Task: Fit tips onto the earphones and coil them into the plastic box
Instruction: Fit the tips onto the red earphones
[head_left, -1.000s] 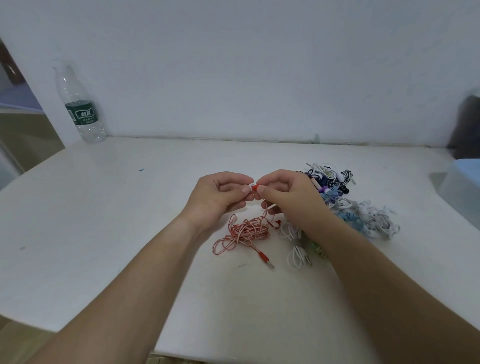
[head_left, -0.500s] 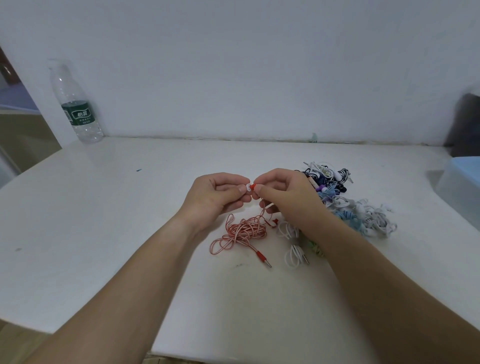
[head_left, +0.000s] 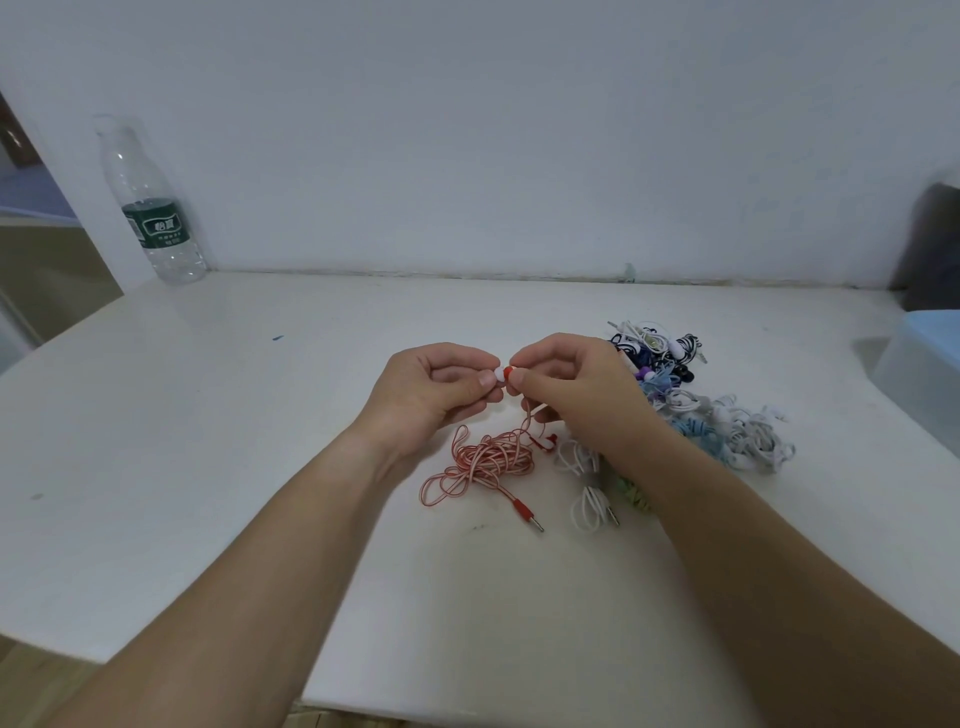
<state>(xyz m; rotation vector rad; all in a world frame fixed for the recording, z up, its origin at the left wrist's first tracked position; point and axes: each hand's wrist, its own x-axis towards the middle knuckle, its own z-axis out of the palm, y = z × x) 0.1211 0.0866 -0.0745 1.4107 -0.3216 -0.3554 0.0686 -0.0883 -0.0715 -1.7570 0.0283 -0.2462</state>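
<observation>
My left hand (head_left: 434, 387) pinches a small white ear tip (head_left: 497, 373) between thumb and fingers. My right hand (head_left: 569, 384) pinches a red earbud (head_left: 509, 372), and the tip touches the bud's end. The bud's red-and-white cable (head_left: 483, 462) hangs down into a loose tangle on the table, ending in a red jack plug (head_left: 525, 516). The second red earbud (head_left: 544, 442) lies beside the tangle under my right hand. A pale blue plastic box (head_left: 922, 364) stands at the right edge, partly out of view.
A pile of tangled earphones (head_left: 691, 405) in white, blue, black and purple lies right of my hands. A white earphone cable (head_left: 589, 499) lies beside the red one. A clear water bottle (head_left: 150, 208) stands at the back left against the wall. A dark object (head_left: 930, 244) sits at the far right.
Both hands stay together over the red cable, with the white tip now pressed closer against the red bud. The cable on the table has not moved.
</observation>
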